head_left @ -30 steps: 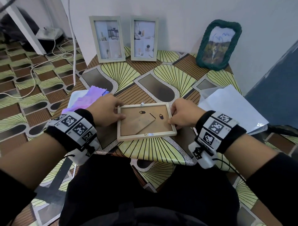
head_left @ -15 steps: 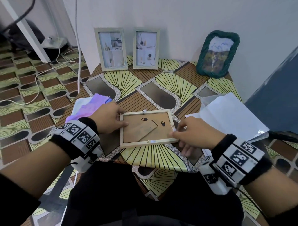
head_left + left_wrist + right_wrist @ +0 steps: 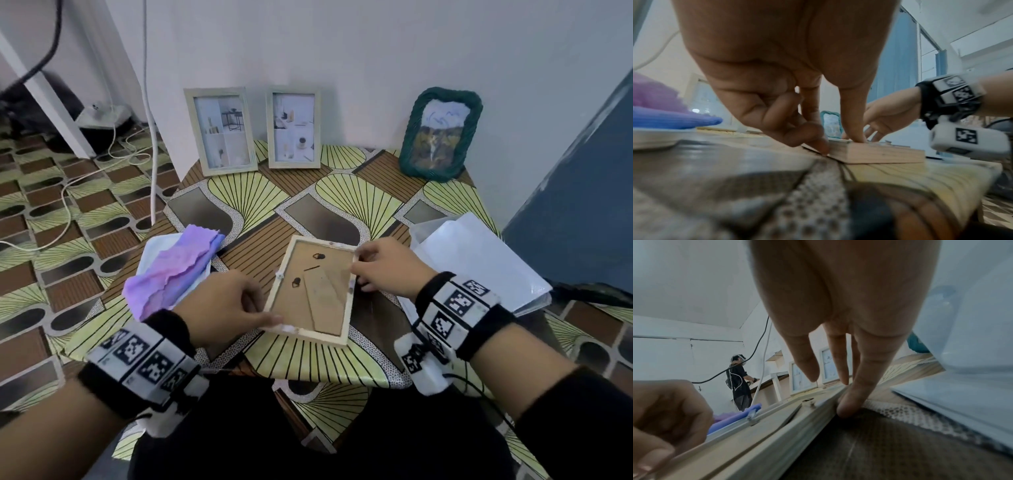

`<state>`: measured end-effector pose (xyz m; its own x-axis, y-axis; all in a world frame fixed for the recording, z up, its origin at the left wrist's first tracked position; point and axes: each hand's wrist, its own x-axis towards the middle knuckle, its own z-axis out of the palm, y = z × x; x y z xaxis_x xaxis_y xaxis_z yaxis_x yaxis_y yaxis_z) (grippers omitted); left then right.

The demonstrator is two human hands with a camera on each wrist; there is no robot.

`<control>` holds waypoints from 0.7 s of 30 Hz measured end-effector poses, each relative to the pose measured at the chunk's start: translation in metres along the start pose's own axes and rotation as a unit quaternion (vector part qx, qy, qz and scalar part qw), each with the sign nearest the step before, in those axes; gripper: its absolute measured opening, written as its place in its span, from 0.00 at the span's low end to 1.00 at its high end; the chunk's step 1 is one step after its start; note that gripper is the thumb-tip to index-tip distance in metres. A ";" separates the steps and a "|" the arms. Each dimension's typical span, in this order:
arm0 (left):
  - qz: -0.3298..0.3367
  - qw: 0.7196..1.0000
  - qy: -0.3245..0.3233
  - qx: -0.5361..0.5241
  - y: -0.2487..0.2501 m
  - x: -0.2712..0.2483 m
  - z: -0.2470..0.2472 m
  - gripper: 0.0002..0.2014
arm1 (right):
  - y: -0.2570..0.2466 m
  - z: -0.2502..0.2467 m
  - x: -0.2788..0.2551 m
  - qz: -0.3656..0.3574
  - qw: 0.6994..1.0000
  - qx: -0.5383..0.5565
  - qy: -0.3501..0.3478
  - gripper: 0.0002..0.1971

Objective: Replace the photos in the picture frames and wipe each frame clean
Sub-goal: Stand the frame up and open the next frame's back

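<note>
A light wooden picture frame (image 3: 315, 291) lies face down on the patterned table (image 3: 342, 363), its brown backing and folded stand facing up. It sits upright-wise, slightly skewed. My left hand (image 3: 270, 318) pinches its near left corner; in the left wrist view one finger presses on top of the frame (image 3: 879, 153) and a curled one touches its side. My right hand (image 3: 363, 270) rests straight fingers on the frame's right edge (image 3: 777, 434), near the far corner. A purple and blue cloth (image 3: 171, 270) lies on a white plate (image 3: 150, 250) to the left.
Two pale frames (image 3: 221, 132) (image 3: 294, 128) and a green woven frame (image 3: 442, 133) stand against the back wall. A clear folder with white sheets (image 3: 479, 267) lies at the right. Cables (image 3: 68, 192) run over the floor on the left. A blue panel (image 3: 582, 205) bounds the right.
The frame has been turned about a quarter turn counterclockwise, from lying wide to lying upright-wise. My left hand shifted to the near corner and my right hand to the far right edge.
</note>
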<state>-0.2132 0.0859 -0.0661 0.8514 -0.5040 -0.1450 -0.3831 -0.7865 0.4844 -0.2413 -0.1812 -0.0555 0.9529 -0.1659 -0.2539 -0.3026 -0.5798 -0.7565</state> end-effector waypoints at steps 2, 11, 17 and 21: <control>0.015 1.000 -0.005 -0.001 0.004 -0.002 0.007 0.22 | -0.005 0.002 0.003 -0.022 0.999 -0.042 0.001 0.13; 0.066 0.994 0.021 0.088 0.014 0.003 0.001 0.19 | -0.004 0.000 -0.014 -0.117 0.979 -0.167 0.009 0.21; 0.208 0.966 0.001 0.156 0.035 0.030 -0.009 0.21 | 0.008 0.000 -0.033 -0.182 0.940 -0.276 -0.086 0.19; 0.246 0.921 -0.100 0.283 0.044 0.049 0.005 0.33 | 0.011 0.000 -0.029 -0.168 0.928 -0.307 -0.125 0.30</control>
<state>-0.1904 0.0252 -0.0563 0.4626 -0.8610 -0.2115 -0.8794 -0.4759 0.0141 -0.2720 -0.1829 -0.0563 0.9334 0.2520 -0.2554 0.1532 -0.9236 -0.3515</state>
